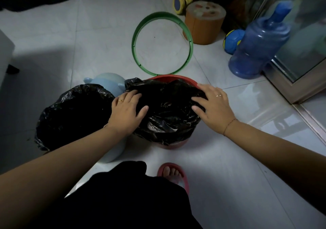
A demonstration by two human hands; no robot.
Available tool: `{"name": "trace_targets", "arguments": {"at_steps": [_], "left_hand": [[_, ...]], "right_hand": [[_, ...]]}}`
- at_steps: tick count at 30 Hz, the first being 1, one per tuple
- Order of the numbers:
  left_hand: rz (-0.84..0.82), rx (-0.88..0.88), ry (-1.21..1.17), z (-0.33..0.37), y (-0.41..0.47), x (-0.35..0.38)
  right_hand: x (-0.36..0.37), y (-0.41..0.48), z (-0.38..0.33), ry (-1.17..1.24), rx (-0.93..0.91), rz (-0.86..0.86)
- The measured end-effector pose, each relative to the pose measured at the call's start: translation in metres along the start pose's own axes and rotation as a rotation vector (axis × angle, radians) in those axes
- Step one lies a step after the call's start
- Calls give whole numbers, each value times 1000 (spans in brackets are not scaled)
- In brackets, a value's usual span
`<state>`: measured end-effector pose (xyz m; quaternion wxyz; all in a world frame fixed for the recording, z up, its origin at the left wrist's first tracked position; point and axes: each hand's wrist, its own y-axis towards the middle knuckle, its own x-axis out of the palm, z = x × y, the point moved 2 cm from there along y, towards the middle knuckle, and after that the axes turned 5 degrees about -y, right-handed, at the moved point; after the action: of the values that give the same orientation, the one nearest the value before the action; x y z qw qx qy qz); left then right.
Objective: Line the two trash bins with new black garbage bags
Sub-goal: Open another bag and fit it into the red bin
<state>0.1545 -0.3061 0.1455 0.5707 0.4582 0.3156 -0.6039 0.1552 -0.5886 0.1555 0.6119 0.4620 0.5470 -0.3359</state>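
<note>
A red bin (173,78) stands on the floor in front of me with a black garbage bag (167,112) spread over its mouth; the far red rim still shows. My left hand (127,111) grips the bag's left edge and my right hand (212,108) presses the bag's right edge at the rim. To the left stands a pale blue bin (112,153) with a black bag (74,114) folded over its rim.
A green ring (135,34) lies on the white tiles beyond the red bin. A pale blue lid (107,80) sits behind the bins. An orange stool (204,22), a blue ball (232,41), a blue water jug (261,40) and a glass door frame (285,86) stand right.
</note>
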Motion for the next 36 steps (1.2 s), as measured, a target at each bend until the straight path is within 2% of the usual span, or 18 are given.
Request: {"name": "trace_targets", "arguments": {"at_steps": [4,9,12,14,20,26,32,36], "left_hand": [[-20,-52,-146,2,11,6],[-60,-229,-350,-1,22,21],[-62,-232,-420,-1,29,28],[-82,-220,-428,1,34,31],[-157,-146,-316,0,57,30],[-250,-173,-275,-12,68,38],[-295,-201,-392,-12,75,47],[-413,-240,-426,-17,92,50]], "right_hand": [[11,20,2,33,185,-65],[22,18,3,270,229,-153],[25,8,7,387,257,-189],[26,3,15,414,279,-203],[31,16,29,380,358,-108],[39,38,29,382,384,-25],[44,54,33,604,543,-47],[51,64,43,877,706,-183]]}}
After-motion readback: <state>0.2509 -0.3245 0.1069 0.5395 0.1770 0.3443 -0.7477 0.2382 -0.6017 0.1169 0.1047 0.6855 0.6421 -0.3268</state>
